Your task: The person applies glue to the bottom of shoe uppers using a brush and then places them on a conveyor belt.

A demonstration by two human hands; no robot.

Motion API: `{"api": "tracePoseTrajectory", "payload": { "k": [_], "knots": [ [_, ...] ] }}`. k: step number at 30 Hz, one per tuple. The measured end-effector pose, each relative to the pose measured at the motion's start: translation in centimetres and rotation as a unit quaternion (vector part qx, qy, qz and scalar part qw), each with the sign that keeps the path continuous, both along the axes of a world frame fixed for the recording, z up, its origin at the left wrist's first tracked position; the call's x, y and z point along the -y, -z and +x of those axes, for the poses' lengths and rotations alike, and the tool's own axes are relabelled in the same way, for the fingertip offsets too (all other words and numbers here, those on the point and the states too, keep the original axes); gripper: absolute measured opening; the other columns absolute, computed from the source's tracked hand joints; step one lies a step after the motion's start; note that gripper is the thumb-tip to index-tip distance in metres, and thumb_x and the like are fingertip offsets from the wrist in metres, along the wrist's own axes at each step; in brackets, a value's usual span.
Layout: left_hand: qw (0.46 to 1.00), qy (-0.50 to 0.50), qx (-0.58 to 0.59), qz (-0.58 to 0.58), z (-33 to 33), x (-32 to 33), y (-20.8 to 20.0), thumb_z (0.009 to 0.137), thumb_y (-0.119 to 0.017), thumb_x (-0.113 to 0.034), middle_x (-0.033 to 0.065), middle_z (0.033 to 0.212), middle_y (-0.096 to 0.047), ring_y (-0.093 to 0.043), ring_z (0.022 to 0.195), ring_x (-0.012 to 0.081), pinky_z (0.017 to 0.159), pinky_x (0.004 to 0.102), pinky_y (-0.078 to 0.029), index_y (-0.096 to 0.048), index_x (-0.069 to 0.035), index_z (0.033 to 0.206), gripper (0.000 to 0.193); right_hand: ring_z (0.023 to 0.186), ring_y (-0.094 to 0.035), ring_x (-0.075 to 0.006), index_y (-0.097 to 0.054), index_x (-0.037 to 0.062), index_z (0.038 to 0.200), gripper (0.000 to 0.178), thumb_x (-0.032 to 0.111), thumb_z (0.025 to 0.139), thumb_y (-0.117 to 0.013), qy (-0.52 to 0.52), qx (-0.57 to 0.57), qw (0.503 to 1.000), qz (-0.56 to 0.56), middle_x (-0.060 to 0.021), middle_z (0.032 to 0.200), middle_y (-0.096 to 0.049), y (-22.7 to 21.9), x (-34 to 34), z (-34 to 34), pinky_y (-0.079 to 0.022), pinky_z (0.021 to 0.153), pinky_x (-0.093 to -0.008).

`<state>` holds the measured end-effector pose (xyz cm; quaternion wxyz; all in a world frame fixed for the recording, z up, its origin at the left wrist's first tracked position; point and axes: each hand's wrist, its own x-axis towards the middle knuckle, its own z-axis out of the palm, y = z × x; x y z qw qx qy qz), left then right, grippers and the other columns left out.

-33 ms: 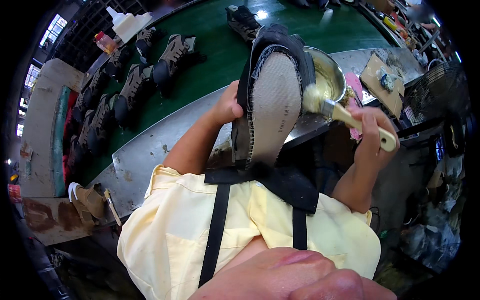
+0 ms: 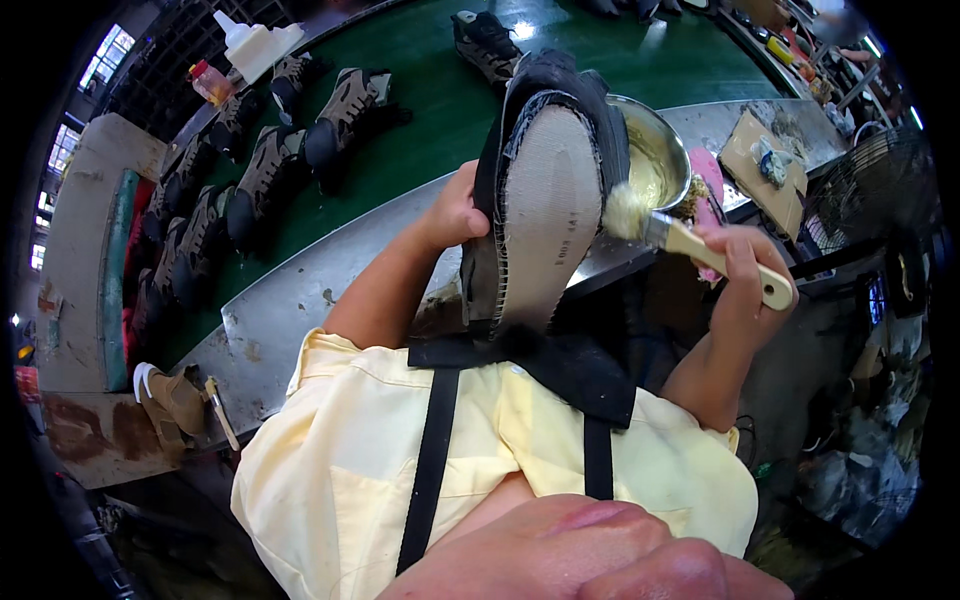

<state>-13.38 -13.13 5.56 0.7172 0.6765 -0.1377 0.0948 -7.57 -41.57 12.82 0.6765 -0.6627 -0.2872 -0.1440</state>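
Note:
My left hand (image 2: 462, 210) grips the left side of a dark shoe upper (image 2: 485, 200), its thumb along the edge. The upper is held up with its pale, stitched underside (image 2: 550, 190) turned toward me. My right hand (image 2: 752, 270) is closed around the cream handle of a paintbrush (image 2: 690, 240). The brush's pale bristles (image 2: 628, 210) are at the right edge of the shoe upper; whether they touch it I cannot tell. Just behind them, a metal bowl (image 2: 683, 165) holds a yellowish liquid, and the shoe upper hides part of it.
Several grey and black shoe uppers (image 2: 260, 180) lie on the green belt (image 2: 425, 60) at left. A white squeeze bottle (image 2: 258, 48) stands beyond them. A second brush (image 2: 222, 412) rests near a tan piece (image 2: 180, 400). Cardboard (image 2: 755, 165) and a fan (image 2: 865, 190) are at right.
The brush has shifted slightly downward beside the shoe upper. My left hand and the upper stay almost in the same place.

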Motion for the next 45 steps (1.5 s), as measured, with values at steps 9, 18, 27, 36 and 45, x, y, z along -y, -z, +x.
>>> {"api": "tracePoseTrajectory", "payload": {
  "k": [9,18,27,36,45],
  "knots": [
    [0.997,-0.056,-0.036,0.035,-1.8,-0.4,-3.0,0.053,-0.081,-0.042,0.0043,0.106,-0.053,-0.048,0.097,0.0118,0.087,0.0257,-0.037,-0.045,0.003,0.119,0.088,0.075,-0.063,-0.0272,-0.060,-0.0051,0.083,0.027,0.019,0.090,-0.051,-0.078,0.015,0.974,0.212,-0.0223,0.086,-0.063,1.1,-0.9,3.5,-0.053,0.060,-0.0310],
    [0.987,-0.121,-0.006,0.102,-3.2,-0.3,-4.7,0.048,-0.085,-0.036,0.0071,0.109,-0.055,-0.052,0.099,0.0139,0.088,0.0267,-0.039,-0.041,0.002,0.126,0.097,0.075,-0.063,-0.0264,-0.060,-0.0073,0.082,0.024,0.012,0.090,-0.048,0.006,-0.032,0.993,0.111,-0.0221,0.084,-0.063,1.6,-2.1,4.4,-0.055,0.063,-0.0313],
    [0.911,-0.243,0.068,0.325,-3.1,1.4,-6.4,0.050,-0.081,-0.049,0.0175,0.096,-0.064,-0.064,0.085,0.0283,0.077,0.0306,-0.049,-0.040,0.000,0.129,0.101,0.080,-0.063,-0.0276,-0.058,0.0019,0.096,0.035,0.035,0.090,-0.051,-0.144,0.160,0.965,0.147,-0.0273,0.100,-0.058,-2.7,-0.2,5.0,-0.054,0.065,-0.0276],
    [0.845,-0.293,0.034,0.446,-2.4,3.9,-7.9,0.049,-0.074,-0.065,0.0172,0.087,-0.063,-0.064,0.076,0.0300,0.067,0.0339,-0.051,-0.041,0.002,0.127,0.108,0.062,-0.060,-0.0240,-0.056,-0.0020,0.085,0.039,0.036,0.090,-0.048,-0.101,0.177,0.979,0.016,-0.0249,0.080,-0.062,-9.8,-1.9,3.3,-0.050,0.050,-0.0268],
    [0.829,-0.280,-0.017,0.484,-1.8,4.5,-7.9,0.050,-0.072,-0.066,0.0166,0.085,-0.063,-0.064,0.073,0.0297,0.065,0.0343,-0.052,-0.042,0.003,0.126,0.107,0.075,-0.063,-0.0244,-0.061,-0.0006,0.077,0.031,0.029,0.087,-0.056,-0.003,0.221,0.971,-0.093,-0.0193,0.080,-0.064,-9.3,-3.4,1.3,-0.050,0.069,-0.0324]
  ]
}}
